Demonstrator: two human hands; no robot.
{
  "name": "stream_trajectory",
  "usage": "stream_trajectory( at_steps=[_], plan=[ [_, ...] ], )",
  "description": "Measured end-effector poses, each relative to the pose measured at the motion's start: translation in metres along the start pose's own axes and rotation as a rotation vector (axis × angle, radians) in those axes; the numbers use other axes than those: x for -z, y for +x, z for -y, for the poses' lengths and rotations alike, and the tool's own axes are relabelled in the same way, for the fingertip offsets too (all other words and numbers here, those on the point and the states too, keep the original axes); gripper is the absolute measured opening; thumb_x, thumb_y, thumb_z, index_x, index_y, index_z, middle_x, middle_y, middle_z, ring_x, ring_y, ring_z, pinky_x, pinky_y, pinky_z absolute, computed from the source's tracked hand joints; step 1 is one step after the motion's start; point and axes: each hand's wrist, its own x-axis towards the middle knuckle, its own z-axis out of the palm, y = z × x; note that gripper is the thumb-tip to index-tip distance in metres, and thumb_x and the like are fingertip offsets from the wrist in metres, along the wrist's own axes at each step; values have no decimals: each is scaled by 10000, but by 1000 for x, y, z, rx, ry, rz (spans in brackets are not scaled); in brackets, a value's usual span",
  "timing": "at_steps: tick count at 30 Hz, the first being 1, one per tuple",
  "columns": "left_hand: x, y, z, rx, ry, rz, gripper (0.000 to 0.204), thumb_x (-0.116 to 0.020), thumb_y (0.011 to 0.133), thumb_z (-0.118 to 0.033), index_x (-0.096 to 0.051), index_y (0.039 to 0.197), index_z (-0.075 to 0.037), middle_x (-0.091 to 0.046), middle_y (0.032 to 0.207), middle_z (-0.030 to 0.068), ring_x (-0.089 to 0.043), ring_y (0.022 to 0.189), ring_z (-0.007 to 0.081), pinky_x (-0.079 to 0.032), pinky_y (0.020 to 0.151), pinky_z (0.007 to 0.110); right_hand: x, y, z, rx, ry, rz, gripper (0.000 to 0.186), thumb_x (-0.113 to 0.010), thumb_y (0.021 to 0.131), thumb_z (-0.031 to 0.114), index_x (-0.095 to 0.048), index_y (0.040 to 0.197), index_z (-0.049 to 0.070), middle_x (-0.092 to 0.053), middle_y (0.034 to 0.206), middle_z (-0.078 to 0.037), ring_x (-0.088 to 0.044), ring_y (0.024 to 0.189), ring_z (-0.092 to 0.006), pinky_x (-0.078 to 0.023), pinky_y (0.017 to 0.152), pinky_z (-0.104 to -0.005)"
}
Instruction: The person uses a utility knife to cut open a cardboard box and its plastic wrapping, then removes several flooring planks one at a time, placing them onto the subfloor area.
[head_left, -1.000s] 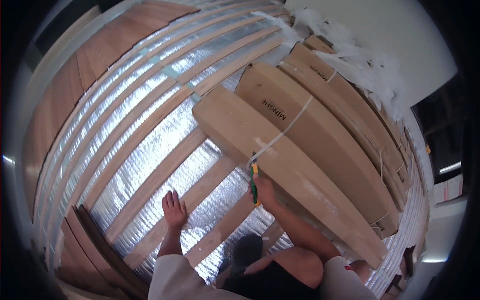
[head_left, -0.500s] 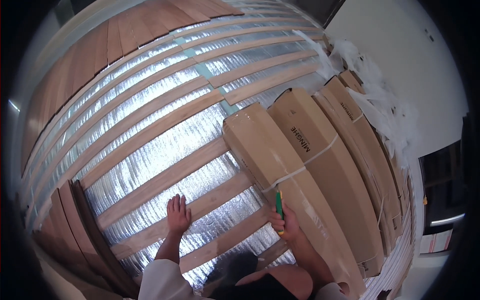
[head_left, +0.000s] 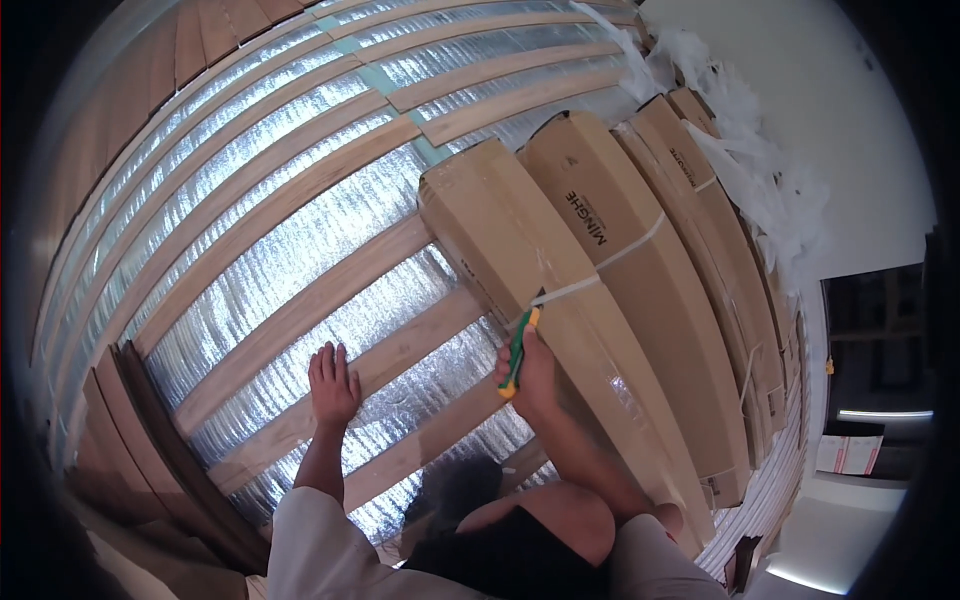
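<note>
My left hand lies with fingers spread on the foil underlay beside a wooden batten. My right hand grips a green-and-yellow utility knife. Its blade is at a white strap that crosses the nearest long cardboard box. More long boxes lie side by side to the right of it, also with straps round them.
Crumpled white packing material lies along the boxes' far side by a white surface. Dark reddish boards are stacked at the lower left. Laid brown planks run along the upper left.
The view shifts as my head moves. The knife in my right hand now leans more to the right at the strap. My left hand remains spread on the floor.
</note>
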Motion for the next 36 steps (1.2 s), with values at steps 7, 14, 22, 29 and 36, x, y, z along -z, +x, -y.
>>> stream_trajectory(
  at_steps=[7, 14, 22, 29, 36],
  plan=[
    [0, -9, 0, 43, -65, -7, 530, -551, 892, -201, -465, 1373, 3, -427, 1419, 245, -389, 1293, 432, -292, 1114, 524, -126, -32, 81, 147, -553, 515, 351, -510, 1003, 379, -604, 919, 51, -565, 643, -14, -540, 503, -89, -426, 446, -251],
    [5, -2, 4, 23, -105, -67, 517, -576, 871, -203, -501, 1344, -7, -446, 1404, 241, -416, 1269, 431, -312, 1100, 532, -62, 92, 147, 1024, -1659, 102, 239, -622, 937, 292, -628, 1045, 78, -669, 783, -103, -646, 650, -257, -493, 573, -383],
    [7, -4, 13, 68, -178, -69, 490, -586, 850, -163, -532, 1314, -14, -468, 1392, 224, -434, 1266, 425, -329, 1091, 536, -190, 173, 194, 1192, -2391, 410, 168, -603, 882, 277, -684, 996, 185, -679, 908, -115, -657, 898, -330, -500, 765, -481],
    [10, 0, 18, 81, -190, -48, 519, -603, 815, -145, -530, 1313, -15, -473, 1382, 222, -446, 1264, 417, -331, 1103, 543, -229, 204, 199, 1144, -2592, 593, 125, -628, 871, 261, -681, 968, 203, -638, 837, -70, -633, 882, -290, -471, 770, -454],
    [6, 1, 20, 92, -178, -27, 531, -594, 800, -133, -537, 1315, -17, -467, 1393, 224, -444, 1263, 426, -333, 1104, 541, -215, 224, 204, 1112, -2606, 690, 133, -627, 875, 253, -658, 992, 198, -624, 841, -64, -615, 897, -280, -459, 780, -439]
  ],
)
